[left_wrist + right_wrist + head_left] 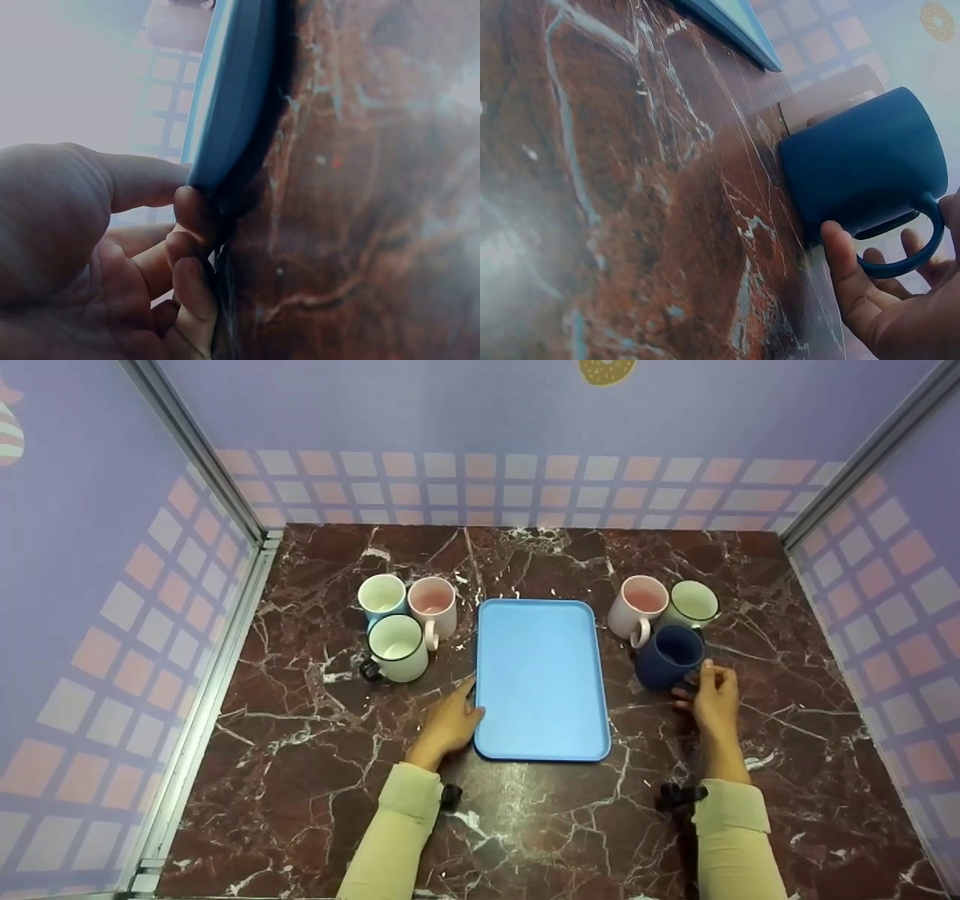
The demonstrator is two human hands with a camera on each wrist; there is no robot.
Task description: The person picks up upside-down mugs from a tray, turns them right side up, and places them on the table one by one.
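A light blue rectangular tray (540,679) lies flat on the table. At its left edge my left hand (451,723) pinches the rim, thumb on top and fingers low at the side in the left wrist view. On the right stands a dark blue mug (670,657), upright, its handle (907,268) towards my right hand (716,699). The fingers of that hand are spread loosely about the handle, not closed round it. One fingertip is close to the mug's lower side in the right wrist view; whether it touches cannot be told.
Behind the dark blue mug are a pink mug (638,607) and a pale green mug (690,604). Left of the tray stand another pink mug (433,607), a white mug with black handle (399,649) and a blue mug with pale inside (382,594). Patterned walls (517,420) enclose the table.
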